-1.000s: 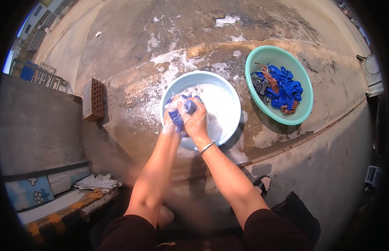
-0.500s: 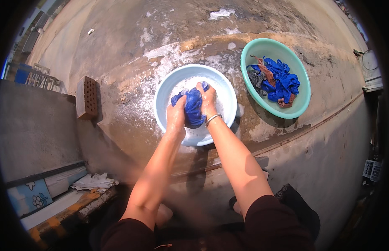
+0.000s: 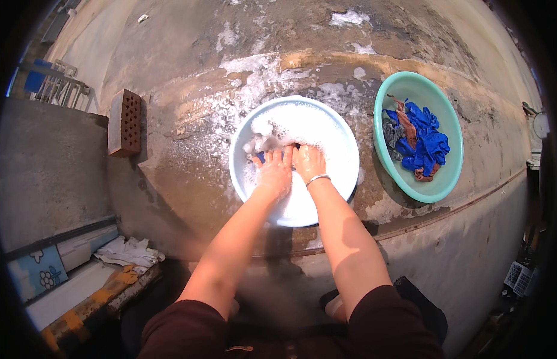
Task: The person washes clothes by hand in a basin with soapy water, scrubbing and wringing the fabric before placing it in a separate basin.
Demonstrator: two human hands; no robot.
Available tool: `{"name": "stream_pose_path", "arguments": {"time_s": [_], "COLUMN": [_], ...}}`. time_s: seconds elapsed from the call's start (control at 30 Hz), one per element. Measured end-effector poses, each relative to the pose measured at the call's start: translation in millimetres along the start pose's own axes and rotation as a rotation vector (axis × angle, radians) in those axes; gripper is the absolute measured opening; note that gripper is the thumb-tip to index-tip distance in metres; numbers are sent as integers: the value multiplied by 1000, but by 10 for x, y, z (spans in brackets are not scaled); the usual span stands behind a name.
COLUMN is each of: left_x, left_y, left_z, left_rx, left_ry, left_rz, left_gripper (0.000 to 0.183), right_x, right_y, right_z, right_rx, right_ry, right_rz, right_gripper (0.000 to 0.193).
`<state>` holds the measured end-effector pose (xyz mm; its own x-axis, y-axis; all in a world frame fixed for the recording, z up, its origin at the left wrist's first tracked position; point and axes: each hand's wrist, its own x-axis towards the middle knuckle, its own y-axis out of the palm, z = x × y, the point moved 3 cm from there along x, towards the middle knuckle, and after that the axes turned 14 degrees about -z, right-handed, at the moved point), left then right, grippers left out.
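Note:
A pale blue basin (image 3: pixel 234 164) full of white suds stands on the wet ground in front of me. Both my hands press down inside it. My left hand (image 3: pixel 275 175) lies with its fingers spread over a blue cloth (image 3: pixel 261 157), of which only a small patch shows through the foam. Close beside it, my right hand (image 3: pixel 309 161), with a silver bangle at the wrist, has its fingers stretched forward and down into the suds. Its fingertips are partly hidden. Most of the cloth is out of sight under foam and hands.
To the right stands a green basin (image 3: pixel 456 119) holding blue garments (image 3: pixel 427 140) with brown and grey cloth. A perforated brick (image 3: pixel 124 124) stands on the left. Foam is splashed over the ground beyond the basin. A crumpled white cloth (image 3: pixel 130 251) lies on a ledge at lower left.
Both hands have gone down from holding the bunched blue cloth above the suds to pressing into them. The cloth is now mostly covered, and foam has risen. The view has shifted slightly.

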<state>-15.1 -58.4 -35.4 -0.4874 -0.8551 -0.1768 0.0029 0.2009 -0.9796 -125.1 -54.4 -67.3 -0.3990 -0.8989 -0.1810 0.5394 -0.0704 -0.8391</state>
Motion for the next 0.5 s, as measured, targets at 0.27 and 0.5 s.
{"name": "stream_pose_path", "arguments": {"time_s": [0.27, 0.5], "left_x": [147, 44], "left_y": [544, -284], "left_z": [212, 295], "left_rx": [-150, -1396], "left_ry": [110, -658], "left_rz": [632, -34], "left_gripper": [49, 55], "right_x": [-145, -169], "right_y": [179, 28], "right_z": [-265, 1], "right_rx": [264, 711], "right_ry": [236, 274], "right_rz": [214, -446], "right_gripper": [43, 52]}}
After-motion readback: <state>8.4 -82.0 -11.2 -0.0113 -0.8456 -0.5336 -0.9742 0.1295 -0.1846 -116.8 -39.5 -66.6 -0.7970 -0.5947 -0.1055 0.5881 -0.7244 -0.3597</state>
